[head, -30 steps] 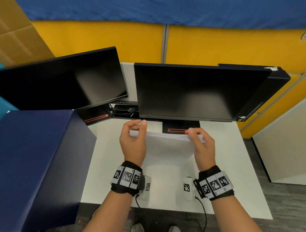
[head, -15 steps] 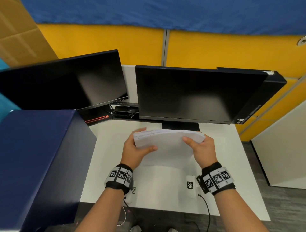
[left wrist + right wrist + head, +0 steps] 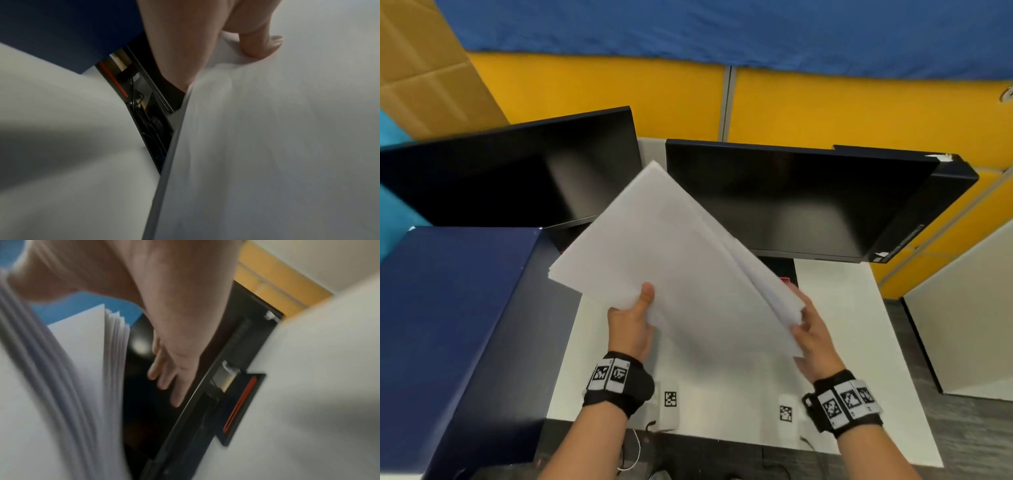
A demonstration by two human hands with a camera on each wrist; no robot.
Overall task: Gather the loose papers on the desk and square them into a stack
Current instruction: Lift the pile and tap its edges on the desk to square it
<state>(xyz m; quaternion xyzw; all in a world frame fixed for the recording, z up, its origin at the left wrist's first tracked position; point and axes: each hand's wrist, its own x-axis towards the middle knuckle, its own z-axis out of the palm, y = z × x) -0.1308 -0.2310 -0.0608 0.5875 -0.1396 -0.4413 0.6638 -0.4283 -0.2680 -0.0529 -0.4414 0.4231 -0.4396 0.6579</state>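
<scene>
A stack of white papers is lifted off the white desk and tilted, one corner pointing up toward the monitors. My left hand grips its lower left edge, thumb on top and fingers underneath; the left wrist view shows the thumb pressed onto the top sheet. My right hand holds the lower right edge. In the right wrist view the fanned sheet edges sit between thumb and straight fingers. The edges are uneven.
Two dark monitors stand close behind the papers. A large dark blue box borders the desk on the left. Two small tags lie near the front edge. A monitor base with a red stripe sits under the right screen.
The stack stood on its edge on the desk, then was tipped toward me. Now both hands have raised it and turned it, so its far corner points up.
</scene>
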